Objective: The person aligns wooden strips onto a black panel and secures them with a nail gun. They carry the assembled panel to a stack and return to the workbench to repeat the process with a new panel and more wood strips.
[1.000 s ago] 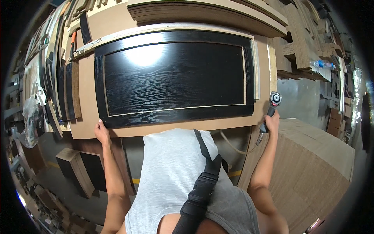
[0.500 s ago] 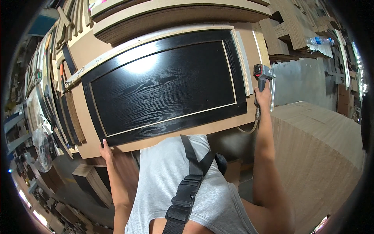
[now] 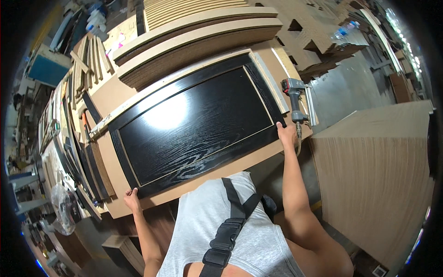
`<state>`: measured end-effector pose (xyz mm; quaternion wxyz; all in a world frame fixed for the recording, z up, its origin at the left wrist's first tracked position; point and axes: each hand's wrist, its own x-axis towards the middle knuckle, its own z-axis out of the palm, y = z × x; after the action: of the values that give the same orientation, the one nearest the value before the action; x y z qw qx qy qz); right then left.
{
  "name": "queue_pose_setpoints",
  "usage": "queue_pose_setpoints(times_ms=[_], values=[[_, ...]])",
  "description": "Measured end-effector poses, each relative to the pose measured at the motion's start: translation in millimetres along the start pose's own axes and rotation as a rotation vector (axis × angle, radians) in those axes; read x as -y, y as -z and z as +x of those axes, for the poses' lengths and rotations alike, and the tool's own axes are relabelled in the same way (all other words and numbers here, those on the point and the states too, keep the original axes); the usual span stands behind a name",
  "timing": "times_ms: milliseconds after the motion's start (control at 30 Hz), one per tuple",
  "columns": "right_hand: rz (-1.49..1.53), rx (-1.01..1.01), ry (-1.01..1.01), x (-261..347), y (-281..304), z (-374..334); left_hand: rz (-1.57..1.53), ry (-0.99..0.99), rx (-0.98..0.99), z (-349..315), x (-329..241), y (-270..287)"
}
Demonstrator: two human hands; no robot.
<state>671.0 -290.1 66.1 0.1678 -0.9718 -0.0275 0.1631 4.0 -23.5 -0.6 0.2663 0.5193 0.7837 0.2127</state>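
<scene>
A black wood-grain cabinet door (image 3: 198, 124) with a recessed panel and thin pale strips along the panel's edges lies flat in front of me. My left hand (image 3: 132, 199) pinches its near left corner, thumb on top. At the near right corner my right hand (image 3: 286, 133) grips the frame the same way, and the fingers underneath are hidden. Just beyond that hand, a grey and black air nail gun (image 3: 294, 98) rests on its side with its hose fitting toward me. Pale wooden battens (image 3: 184, 82) border the door's far and right edges.
A brown board (image 3: 121, 207) lies under the door. Stacked panels (image 3: 198, 51) stand along the far side. An orange-handled hammer (image 3: 85, 123) and dark strips (image 3: 94, 166) are at left. A tall pile of sheets (image 3: 369, 171) stands at right, close to my right arm.
My right hand has let go of the nail gun, which now lies on the right side, and has moved to the door's near right corner. My left hand stays at the left corner.
</scene>
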Motion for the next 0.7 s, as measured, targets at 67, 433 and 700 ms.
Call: queue_pose_setpoints(times_ms=[67, 433, 700], values=[[0.026, -0.021, -0.008, -8.4, -3.6, 0.1, -0.113, -0.078, 0.116, 9.6, -12.5, -6.9], [0.326, 0.037, -0.055, -103.3, -24.0, -90.4, 0.015, -0.28, 0.098, 16.9, -50.5, -3.1], [0.504, -0.146, -0.22, -185.1, -52.0, -198.4, 0.16, -0.403, 0.152, 52.0, -25.2, 4.4]])
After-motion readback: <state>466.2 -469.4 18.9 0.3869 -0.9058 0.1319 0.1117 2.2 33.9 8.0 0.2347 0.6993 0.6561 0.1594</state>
